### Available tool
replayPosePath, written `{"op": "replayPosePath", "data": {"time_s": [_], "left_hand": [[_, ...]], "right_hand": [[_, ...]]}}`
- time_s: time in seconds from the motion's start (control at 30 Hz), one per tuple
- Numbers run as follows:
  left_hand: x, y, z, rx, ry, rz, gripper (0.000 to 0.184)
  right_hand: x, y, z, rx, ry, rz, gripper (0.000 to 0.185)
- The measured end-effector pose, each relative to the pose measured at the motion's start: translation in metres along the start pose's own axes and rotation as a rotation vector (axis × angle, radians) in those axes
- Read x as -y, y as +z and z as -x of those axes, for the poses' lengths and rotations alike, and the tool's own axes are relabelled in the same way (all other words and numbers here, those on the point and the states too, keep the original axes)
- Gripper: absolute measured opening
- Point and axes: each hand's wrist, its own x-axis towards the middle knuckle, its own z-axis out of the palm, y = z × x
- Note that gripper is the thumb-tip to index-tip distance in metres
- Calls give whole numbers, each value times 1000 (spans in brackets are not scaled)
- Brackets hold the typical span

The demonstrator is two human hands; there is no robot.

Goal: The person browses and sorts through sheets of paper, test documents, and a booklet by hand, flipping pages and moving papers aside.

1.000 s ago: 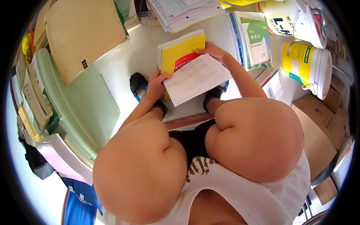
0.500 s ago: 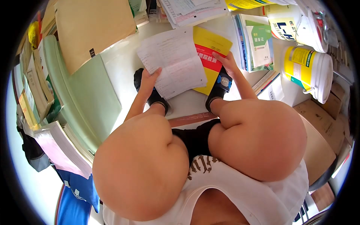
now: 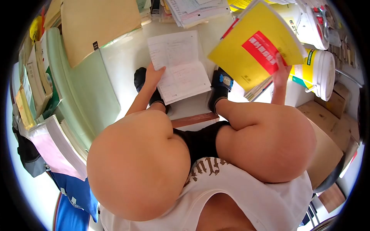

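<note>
My left hand (image 3: 155, 76) grips the left edge of white sheets of paper (image 3: 181, 69), which bear a crease across the middle and faint writing. On the right, my right hand (image 3: 281, 73) holds a yellow booklet (image 3: 239, 50) with a red label, raised and tilted over the stack of books at the right. The papers and the booklet are apart. My feet in dark shoes show behind and beside the papers.
A large brown envelope (image 3: 100, 27) lies at the upper left beside a pale green panel (image 3: 86, 92). Loose papers (image 3: 196, 11) are piled at the top. A yellow and white bucket (image 3: 322, 73) and cardboard boxes (image 3: 323, 123) stand at the right.
The yellow booklet has come out from behind the white papers and moved right and up with my right hand. My left hand has kept the papers near the middle.
</note>
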Motion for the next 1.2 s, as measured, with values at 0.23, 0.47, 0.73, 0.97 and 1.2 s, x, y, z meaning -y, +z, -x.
{"op": "replayPosePath", "data": {"time_s": [0.23,0.47,0.73,0.97,1.2], "left_hand": [[29,1,-20,-15,58,-136,51],[99,-22,-53,100,-17,72,43],[29,-3,-14,45,-263,650,38],[0,4,-12,140,-233,183,38],[-10,-2,-17,230,-401,586,38]], "right_hand": [[-41,19,-22,264,119,-247,33],[-83,153,19,641,596,-87,47],[-169,177,40,564,872,-75,50],[-166,183,22,498,883,-29,48],[-177,195,20,583,766,85,46]]}}
